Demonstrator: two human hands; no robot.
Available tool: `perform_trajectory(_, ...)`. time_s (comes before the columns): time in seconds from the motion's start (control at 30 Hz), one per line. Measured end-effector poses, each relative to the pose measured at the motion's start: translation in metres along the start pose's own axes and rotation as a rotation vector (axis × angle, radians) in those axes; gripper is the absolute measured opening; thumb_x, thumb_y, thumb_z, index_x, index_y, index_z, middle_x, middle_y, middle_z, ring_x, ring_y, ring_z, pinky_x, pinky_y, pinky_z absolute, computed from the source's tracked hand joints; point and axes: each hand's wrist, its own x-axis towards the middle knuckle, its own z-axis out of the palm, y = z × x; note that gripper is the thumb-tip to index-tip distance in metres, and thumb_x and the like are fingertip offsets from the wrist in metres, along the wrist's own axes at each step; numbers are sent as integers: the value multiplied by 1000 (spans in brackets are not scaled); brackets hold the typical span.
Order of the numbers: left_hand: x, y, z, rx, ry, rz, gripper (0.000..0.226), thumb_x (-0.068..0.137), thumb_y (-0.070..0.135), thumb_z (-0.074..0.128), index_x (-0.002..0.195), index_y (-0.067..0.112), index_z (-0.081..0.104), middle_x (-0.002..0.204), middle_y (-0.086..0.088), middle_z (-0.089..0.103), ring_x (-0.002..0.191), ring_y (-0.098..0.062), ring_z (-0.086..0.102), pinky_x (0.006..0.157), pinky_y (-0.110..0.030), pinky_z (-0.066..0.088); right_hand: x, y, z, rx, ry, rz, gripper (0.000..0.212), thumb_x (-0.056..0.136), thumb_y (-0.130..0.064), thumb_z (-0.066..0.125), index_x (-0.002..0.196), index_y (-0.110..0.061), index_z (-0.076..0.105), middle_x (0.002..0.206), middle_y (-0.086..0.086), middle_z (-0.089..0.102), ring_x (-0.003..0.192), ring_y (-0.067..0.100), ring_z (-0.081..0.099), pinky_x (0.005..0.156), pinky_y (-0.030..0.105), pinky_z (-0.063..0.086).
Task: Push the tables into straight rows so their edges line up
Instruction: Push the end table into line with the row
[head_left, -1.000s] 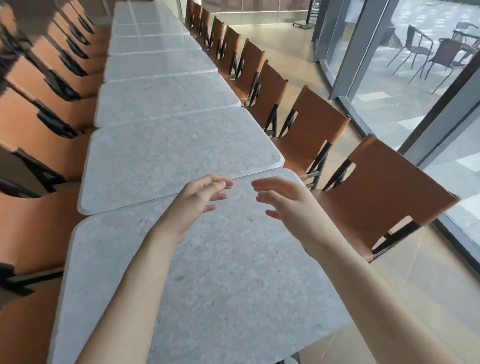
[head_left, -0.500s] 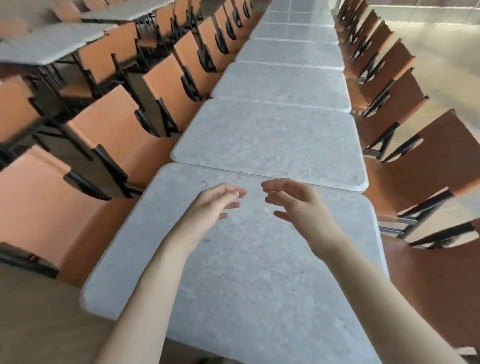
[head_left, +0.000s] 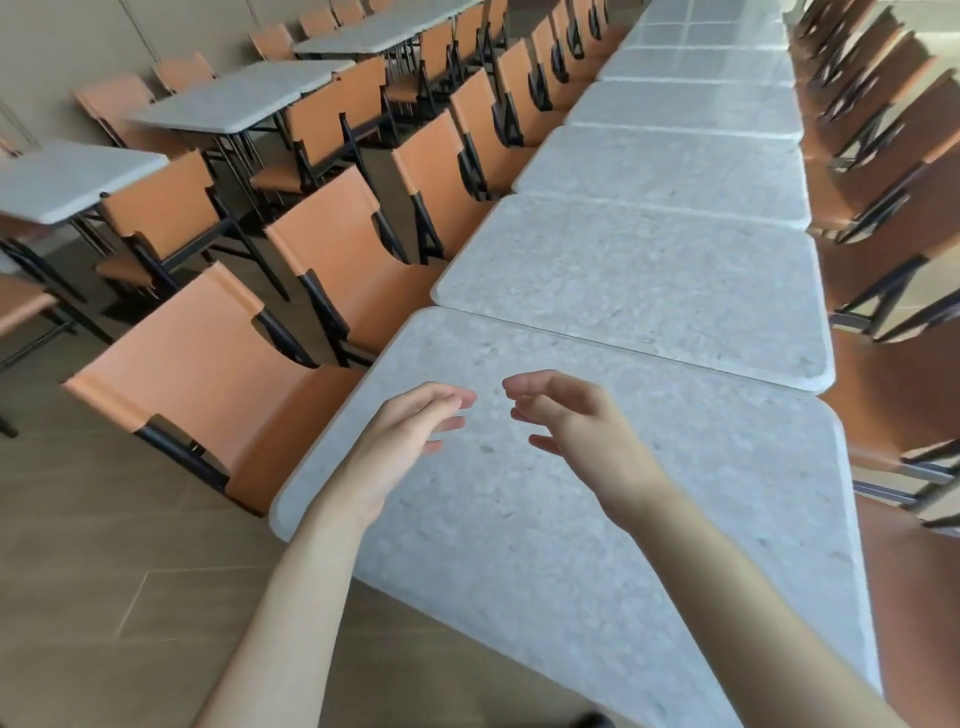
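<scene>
A long row of grey speckled tables runs away from me. The nearest table (head_left: 701, 509) sits skewed, its far left corner sticking out past the second table (head_left: 649, 280). Both my hands hover above the near table's middle. My left hand (head_left: 405, 431) has relaxed fingers and holds nothing. My right hand (head_left: 576, 421) is loosely curved, fingertips facing the left hand, also empty. I cannot tell whether either hand touches the tabletop.
Orange chairs with black frames line both sides of the row; one chair (head_left: 208, 379) stands against the near table's left edge, others (head_left: 909, 415) on the right. A second row of tables (head_left: 234, 98) and chairs stands at the left. Wood floor lies between rows.
My view has swung left, from the windows to the second table row. Both hands stay over the near table, holding nothing.
</scene>
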Motion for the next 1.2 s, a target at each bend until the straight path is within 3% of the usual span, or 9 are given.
perform_trajectory(0.5, -66, -49, 19, 142, -249, 17, 22, 104, 35, 52, 103, 32, 74, 109, 25, 71, 101, 9, 65, 107, -36, 47, -126, 62, 8, 92, 275, 132, 22, 99, -14, 55, 103, -24, 74, 117, -3, 71, 109, 11, 68, 103, 44, 52)
perform_trajectory(0.9, -101, 12, 106, 166, -399, 183, 22, 103, 34, 52, 101, 31, 74, 111, 26, 70, 105, 6, 66, 106, -36, 47, -198, 43, -80, 169, 467, 21, 20, 100, -15, 55, 107, -20, 73, 114, -10, 73, 103, 8, 71, 101, 42, 53)
perform_trajectory(1.2, -163, 73, 227, 55, -404, 340, 21, 103, 29, 53, 99, 30, 73, 113, 18, 72, 107, -1, 67, 107, -40, 47, -289, 40, -193, 109, 515, -29, 20, 101, -19, 55, 107, -23, 74, 114, -7, 74, 101, 8, 72, 99, 39, 54)
